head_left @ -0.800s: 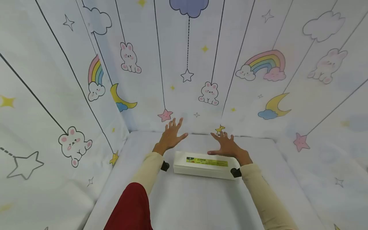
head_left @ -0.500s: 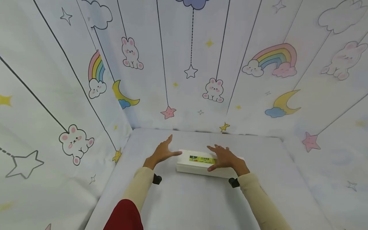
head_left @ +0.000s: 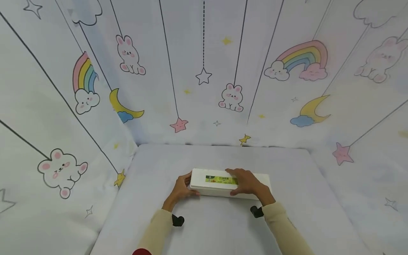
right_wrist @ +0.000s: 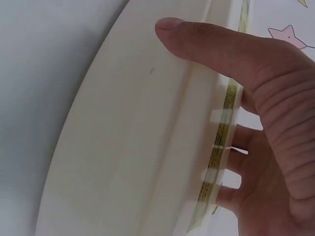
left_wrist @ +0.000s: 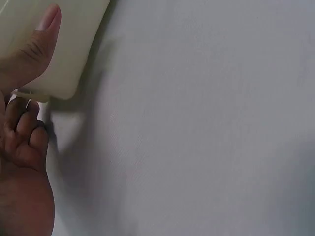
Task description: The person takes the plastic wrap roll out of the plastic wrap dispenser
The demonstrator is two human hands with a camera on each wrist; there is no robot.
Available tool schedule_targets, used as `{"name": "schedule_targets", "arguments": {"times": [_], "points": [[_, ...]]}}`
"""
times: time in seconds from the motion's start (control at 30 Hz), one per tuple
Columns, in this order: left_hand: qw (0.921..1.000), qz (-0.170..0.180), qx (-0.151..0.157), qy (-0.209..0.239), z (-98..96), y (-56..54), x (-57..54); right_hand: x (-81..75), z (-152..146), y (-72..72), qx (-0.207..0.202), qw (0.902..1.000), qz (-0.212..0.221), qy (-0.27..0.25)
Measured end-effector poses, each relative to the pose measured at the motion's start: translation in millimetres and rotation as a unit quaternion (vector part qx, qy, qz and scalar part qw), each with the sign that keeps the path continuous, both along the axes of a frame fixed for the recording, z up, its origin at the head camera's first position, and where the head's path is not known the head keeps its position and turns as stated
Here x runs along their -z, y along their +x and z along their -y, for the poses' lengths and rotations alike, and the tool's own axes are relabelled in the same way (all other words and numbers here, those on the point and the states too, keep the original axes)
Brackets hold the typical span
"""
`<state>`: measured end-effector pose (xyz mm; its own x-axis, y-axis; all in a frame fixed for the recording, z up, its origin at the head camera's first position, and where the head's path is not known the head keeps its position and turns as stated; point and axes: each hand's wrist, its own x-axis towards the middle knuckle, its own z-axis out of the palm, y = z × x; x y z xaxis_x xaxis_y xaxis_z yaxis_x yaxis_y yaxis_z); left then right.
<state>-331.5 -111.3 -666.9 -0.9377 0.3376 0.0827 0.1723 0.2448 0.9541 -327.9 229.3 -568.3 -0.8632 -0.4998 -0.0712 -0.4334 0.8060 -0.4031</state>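
A long white lidded box lies on the white surface, with a yellow-green label along its lid. My left hand holds the box's left end. In the left wrist view its thumb lies along the box wall, and the other fingers bend at the end. My right hand straddles the box right of centre. Its thumb touches the front side in the right wrist view, and its fingers reach across the top. Part of the label is hidden behind that hand.
White fabric walls printed with rabbits, stars and rainbows rise behind and on both sides. The white tabletop stretches in front of the box. Black wrist cameras are strapped under both wrists.
Both hands have come down from spread-fingered poses above the box. The left has moved onto the left end; the right now grips across the top. The head view has shifted slightly.
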Motion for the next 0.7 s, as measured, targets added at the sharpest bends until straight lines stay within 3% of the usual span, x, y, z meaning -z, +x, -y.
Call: {"name": "schedule_targets", "arguments": {"times": [0.23,0.5,0.7], "points": [[0.9983,-0.007,-0.041,0.041,-2.0,8.8,18.8,-4.2,4.6,1.3,-0.012,0.9995,-0.024,0.018],[0.9970,0.025,-0.057,0.046,-6.3,6.7,18.0,-13.5,4.6,2.3,-0.011,0.9983,-0.050,0.029],[0.9974,0.031,-0.043,0.048,-10.5,2.5,19.4,-12.8,-0.9,1.7,0.009,0.9985,-0.043,0.033]]}}
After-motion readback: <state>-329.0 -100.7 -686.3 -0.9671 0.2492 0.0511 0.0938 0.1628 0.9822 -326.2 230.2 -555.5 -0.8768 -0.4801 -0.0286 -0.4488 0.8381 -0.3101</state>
